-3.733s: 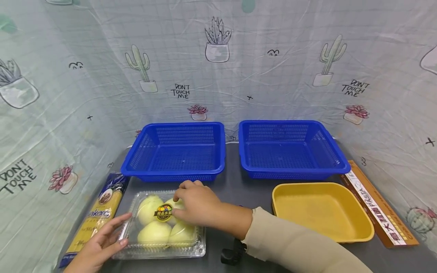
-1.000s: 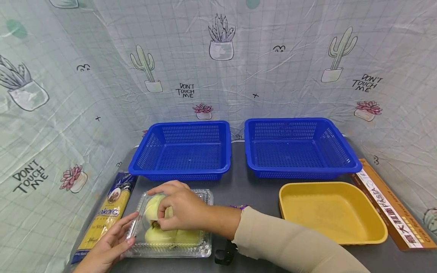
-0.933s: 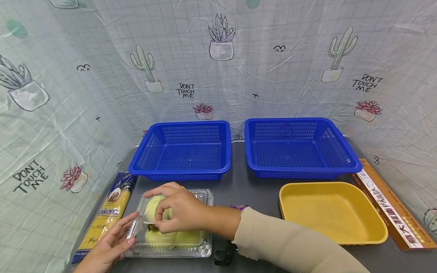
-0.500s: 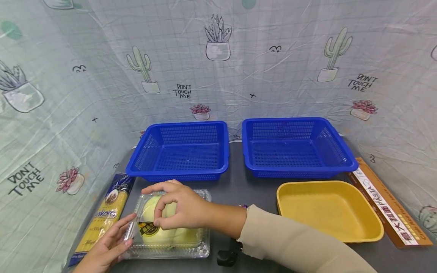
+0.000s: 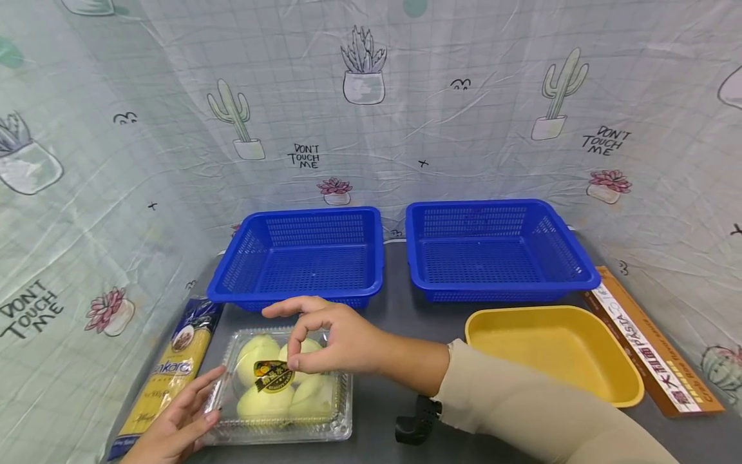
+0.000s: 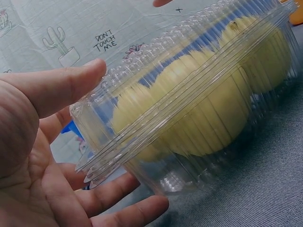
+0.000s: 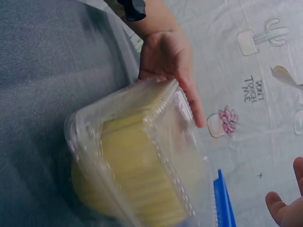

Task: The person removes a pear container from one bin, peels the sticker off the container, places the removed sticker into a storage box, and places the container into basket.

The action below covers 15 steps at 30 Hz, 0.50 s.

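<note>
Right hand (image 5: 344, 338) pinches a printed black-and-gold sticker (image 5: 271, 379) above a clear plastic clamshell (image 5: 342, 425) of yellow-green fruits (image 5: 263, 403); left hand (image 5: 176, 425), fingers extended, touches its left side.

- A small table booth screened with cloth; whether it stands in a home, lab or workshop cannot be told.
- Printed cloth (image 5: 498, 135) with cacti and "DON'T TOUCH ME" rises beyond the right hand (image 5: 342, 338) and left of the left hand (image 5: 176, 422).
- A dark grey tabletop (image 5: 417, 316) below the right hand.
- Blue plastic baskets (image 5: 315, 267) beyond it, a yellow tray (image 5: 539, 341) to its right.
</note>
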{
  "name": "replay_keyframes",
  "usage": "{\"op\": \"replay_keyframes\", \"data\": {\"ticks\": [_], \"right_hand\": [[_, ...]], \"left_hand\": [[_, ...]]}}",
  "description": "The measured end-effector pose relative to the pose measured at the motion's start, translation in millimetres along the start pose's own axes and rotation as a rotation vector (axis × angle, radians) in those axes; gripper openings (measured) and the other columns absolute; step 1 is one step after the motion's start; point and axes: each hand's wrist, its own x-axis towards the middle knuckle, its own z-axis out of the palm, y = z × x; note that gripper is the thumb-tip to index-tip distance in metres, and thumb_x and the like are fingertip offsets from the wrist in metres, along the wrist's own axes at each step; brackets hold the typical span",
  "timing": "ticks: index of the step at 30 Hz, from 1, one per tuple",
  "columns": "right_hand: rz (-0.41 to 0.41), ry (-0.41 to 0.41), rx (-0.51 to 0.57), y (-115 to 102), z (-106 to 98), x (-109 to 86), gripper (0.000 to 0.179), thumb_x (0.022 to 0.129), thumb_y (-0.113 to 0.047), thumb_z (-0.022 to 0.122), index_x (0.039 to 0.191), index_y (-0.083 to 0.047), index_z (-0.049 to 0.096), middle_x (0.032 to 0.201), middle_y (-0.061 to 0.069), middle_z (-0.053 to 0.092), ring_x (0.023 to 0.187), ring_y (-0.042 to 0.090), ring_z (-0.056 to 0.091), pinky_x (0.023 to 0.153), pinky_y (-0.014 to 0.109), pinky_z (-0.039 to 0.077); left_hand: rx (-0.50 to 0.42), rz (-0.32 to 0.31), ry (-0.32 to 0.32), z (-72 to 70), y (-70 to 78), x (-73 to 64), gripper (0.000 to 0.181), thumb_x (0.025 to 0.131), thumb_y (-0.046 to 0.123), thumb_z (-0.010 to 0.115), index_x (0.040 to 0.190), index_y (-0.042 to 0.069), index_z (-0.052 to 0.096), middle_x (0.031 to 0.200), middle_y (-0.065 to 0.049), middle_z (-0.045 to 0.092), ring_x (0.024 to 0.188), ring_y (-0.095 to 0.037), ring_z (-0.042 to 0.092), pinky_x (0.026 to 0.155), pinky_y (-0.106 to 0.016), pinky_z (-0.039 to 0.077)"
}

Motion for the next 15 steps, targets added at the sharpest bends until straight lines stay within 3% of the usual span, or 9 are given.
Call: {"op": "replay_keyframes", "data": {"ticks": [3, 6, 8, 9, 10, 11, 12, 14, 15], "right_hand": [[0.015, 0.02, 0.063, 0, -10, -8.3, 0.009, 0.091, -0.008, 0.081, 0.085, -0.01, 0.075, 0.153, -0.008, 0.058, 0.151, 0.013, 0.041, 0.113, 0.038, 0.043], [0.003, 0.041, 0.129, 1, -22, -18.3, 0.01, 0.092, -0.005, 0.08, 0.084, -0.006, 0.073, 0.154, 0.0, 0.059, 0.149, 0.017, 0.043, 0.113, 0.04, 0.043], [-0.008, 0.044, 0.165, 2, -30, -25.2, 0.011, 0.094, -0.006, 0.079, 0.085, -0.004, 0.072, 0.155, 0.005, 0.058, 0.15, 0.02, 0.043, 0.114, 0.042, 0.042], [-0.009, 0.042, 0.181, 2, -35, -28.7, 0.012, 0.095, -0.007, 0.078, 0.086, -0.003, 0.071, 0.156, 0.007, 0.057, 0.15, 0.022, 0.043, 0.115, 0.044, 0.042], [-0.006, 0.039, 0.189, 3, -39, -32.0, 0.013, 0.096, -0.01, 0.077, 0.087, -0.003, 0.071, 0.156, 0.008, 0.056, 0.15, 0.022, 0.042, 0.116, 0.046, 0.041], [0.001, 0.037, 0.198, 3, -44, -35.1, 0.014, 0.097, -0.011, 0.077, 0.087, -0.003, 0.07, 0.157, 0.009, 0.055, 0.151, 0.023, 0.041, 0.117, 0.047, 0.04], [0.004, 0.036, 0.205, 3, -48, -38.1, 0.015, 0.097, -0.013, 0.076, 0.088, -0.002, 0.07, 0.158, 0.009, 0.054, 0.151, 0.024, 0.041, 0.118, 0.049, 0.039], [0.021, 0.038, 0.227, 3, -57, -44.2, 0.016, 0.098, -0.012, 0.075, 0.088, -0.001, 0.069, 0.159, 0.01, 0.051, 0.152, 0.025, 0.04, 0.118, 0.053, 0.038], [0.029, 0.042, 0.235, 4, -61, -47.3, 0.015, 0.098, -0.011, 0.074, 0.089, 0.0, 0.069, 0.16, 0.011, 0.051, 0.153, 0.027, 0.039, 0.119, 0.054, 0.037]], "left_hand": [[0.006, 0.0, 0.0, -1.7, -1.1, -1.0, 0.066, 0.117, 0.01, 0.041, 0.169, 0.045, 0.019, 0.169, -0.034, -0.017, 0.125, 0.014, 0.048, 0.097, -0.045, 0.054], [-0.011, 0.021, -0.019, -4.0, -2.8, -1.3, 0.066, 0.117, 0.008, 0.04, 0.169, 0.045, 0.022, 0.173, -0.006, 0.021, 0.127, 0.011, 0.05, 0.097, -0.044, 0.055], [-0.033, 0.053, -0.055, -5.8, -3.7, -0.9, 0.066, 0.117, 0.007, 0.038, 0.169, 0.045, 0.023, 0.164, 0.015, 0.034, 0.129, 0.009, 0.05, 0.097, -0.042, 0.056], [-0.036, 0.059, -0.06, -6.3, -4.0, -0.6, 0.066, 0.117, 0.006, 0.038, 0.169, 0.045, 0.023, 0.163, 0.017, 0.034, 0.13, 0.007, 0.051, 0.097, -0.041, 0.056], [-0.04, 0.058, -0.06, -6.5, -4.2, -0.6, 0.066, 0.117, 0.006, 0.038, 0.168, 0.045, 0.024, 0.155, 0.028, 0.037, 0.13, 0.005, 0.052, 0.097, -0.041, 0.056], [-0.042, 0.058, -0.061, -6.8, -4.4, -0.3, 0.066, 0.117, 0.006, 0.038, 0.168, 0.045, 0.024, 0.155, 0.027, 0.037, 0.131, 0.004, 0.052, 0.098, -0.042, 0.056], [-0.037, 0.053, -0.056, -6.7, -4.5, -0.3, 0.066, 0.117, 0.007, 0.038, 0.168, 0.045, 0.023, 0.163, 0.017, 0.034, 0.13, 0.005, 0.052, 0.097, -0.042, 0.056], [-0.02, 0.018, -0.021, -6.2, -5.0, -0.5, 0.066, 0.117, 0.009, 0.04, 0.169, 0.045, 0.022, 0.163, 0.013, 0.03, 0.129, 0.007, 0.052, 0.097, -0.043, 0.055], [-0.018, 0.015, -0.02, -6.1, -5.3, -0.3, 0.066, 0.117, 0.009, 0.04, 0.169, 0.044, 0.021, 0.17, 0.0, 0.022, 0.129, 0.008, 0.051, 0.097, -0.043, 0.055]]}}
